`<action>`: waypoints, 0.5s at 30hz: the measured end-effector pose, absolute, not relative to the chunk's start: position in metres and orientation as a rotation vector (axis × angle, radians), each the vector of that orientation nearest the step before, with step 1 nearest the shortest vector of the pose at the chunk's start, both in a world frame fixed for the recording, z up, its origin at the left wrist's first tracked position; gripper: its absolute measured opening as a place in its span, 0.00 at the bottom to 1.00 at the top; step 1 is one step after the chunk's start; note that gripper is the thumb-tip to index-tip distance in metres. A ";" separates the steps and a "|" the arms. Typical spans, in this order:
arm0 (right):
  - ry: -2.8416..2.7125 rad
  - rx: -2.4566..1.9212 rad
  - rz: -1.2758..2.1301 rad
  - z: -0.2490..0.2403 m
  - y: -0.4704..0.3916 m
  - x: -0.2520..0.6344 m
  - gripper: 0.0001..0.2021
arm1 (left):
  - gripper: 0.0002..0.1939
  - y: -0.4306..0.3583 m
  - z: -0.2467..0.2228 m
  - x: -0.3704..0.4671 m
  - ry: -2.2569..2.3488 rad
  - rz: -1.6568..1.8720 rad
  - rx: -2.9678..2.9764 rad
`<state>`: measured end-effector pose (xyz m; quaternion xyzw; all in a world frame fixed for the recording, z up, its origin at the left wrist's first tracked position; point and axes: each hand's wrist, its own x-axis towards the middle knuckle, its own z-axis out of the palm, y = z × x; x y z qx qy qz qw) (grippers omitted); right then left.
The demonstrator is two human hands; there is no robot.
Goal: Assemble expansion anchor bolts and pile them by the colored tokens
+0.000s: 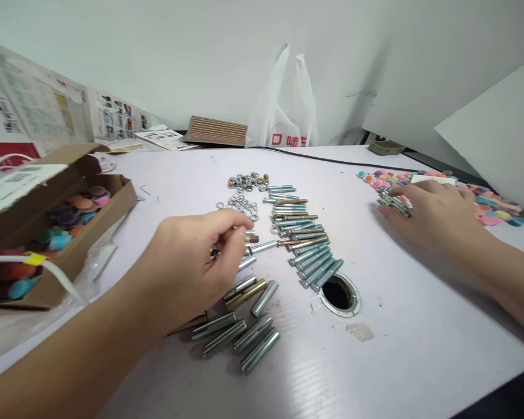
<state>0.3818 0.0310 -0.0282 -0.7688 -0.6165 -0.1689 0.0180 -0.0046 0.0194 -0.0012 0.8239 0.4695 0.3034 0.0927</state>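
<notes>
My left hand [196,253] is closed over the middle of the table, thumb and forefinger bent together. A bit of brass-coloured metal shows inside its curl, but most of what it holds is hidden. Metal sleeves [257,340], silver and brass, lie below this hand. Just right of its fingertips stretches a column of bolts [305,241], with washers [242,203] and a heap of nuts [247,181] beyond. At the right, my right hand [436,206] has its thumb and fingers around a bunch of silver bolts [394,202], low at the tabletop.
A cardboard box [81,250] of coloured discs stands at the left, a white cable crossing it. Coloured discs [491,206] lie beyond my right hand. A round cable hole [339,294] opens near the bolts. A plastic bag [283,110] stands at the back wall.
</notes>
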 end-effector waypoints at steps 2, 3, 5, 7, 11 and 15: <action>-1.949 -2.227 -0.501 -0.023 0.032 0.363 0.21 | 0.09 0.015 0.002 -0.004 1.344 0.899 2.417; -1.976 -2.110 -0.460 -0.019 0.032 0.350 0.20 | 0.12 0.012 0.004 -0.003 1.317 0.906 2.390; -2.077 -1.894 -0.337 -0.012 0.037 0.322 0.21 | 0.22 0.006 0.009 -0.002 1.255 0.925 2.323; -2.172 -1.743 -0.276 -0.005 0.047 0.297 0.22 | 0.26 0.002 0.012 -0.002 1.203 0.983 2.303; -2.351 -1.760 -0.152 -0.006 0.084 0.272 0.19 | 0.22 0.010 0.008 -0.007 1.350 0.997 2.334; -2.391 -1.807 0.289 -0.019 0.112 0.278 0.15 | 0.20 0.028 -0.001 -0.015 1.576 0.936 2.256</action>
